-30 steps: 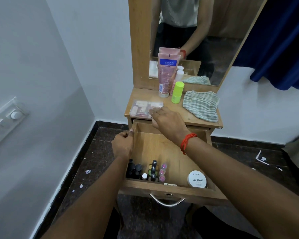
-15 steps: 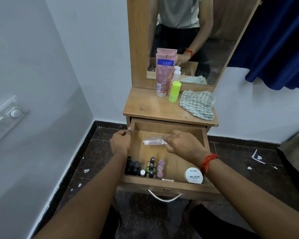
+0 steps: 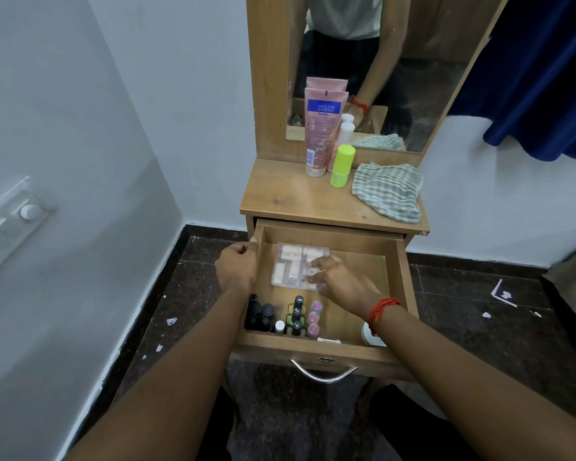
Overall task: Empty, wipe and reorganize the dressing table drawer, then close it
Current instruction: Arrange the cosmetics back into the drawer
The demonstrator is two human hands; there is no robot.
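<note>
The wooden drawer point(image 3: 403, 294) of the dressing table is pulled open. A clear plastic case point(image 3: 291, 265) of small pale items lies flat on the drawer floor, back left. My right hand point(image 3: 341, 284) rests on the case's right edge with the fingers curled on it. My left hand point(image 3: 236, 271) grips the drawer's left wall. Along the front stand black bottles point(image 3: 260, 315), dark nail polish bottles point(image 3: 296, 314) and pink-capped ones point(image 3: 314, 319). A white jar point(image 3: 372, 339) is mostly hidden under my right wrist.
On the tabletop point(image 3: 290, 201) stand a pink tube point(image 3: 320, 128), a white bottle point(image 3: 345, 131) and a green bottle point(image 3: 341, 166), with a striped cloth point(image 3: 386, 191) at the right. A mirror rises behind. A metal handle point(image 3: 323, 374) is on the drawer front. Blue curtain hangs at the right.
My right hand took the clear case off the tabletop, carried it down into the drawer and laid it flat at the back left. My left hand stayed on the drawer wall.
</note>
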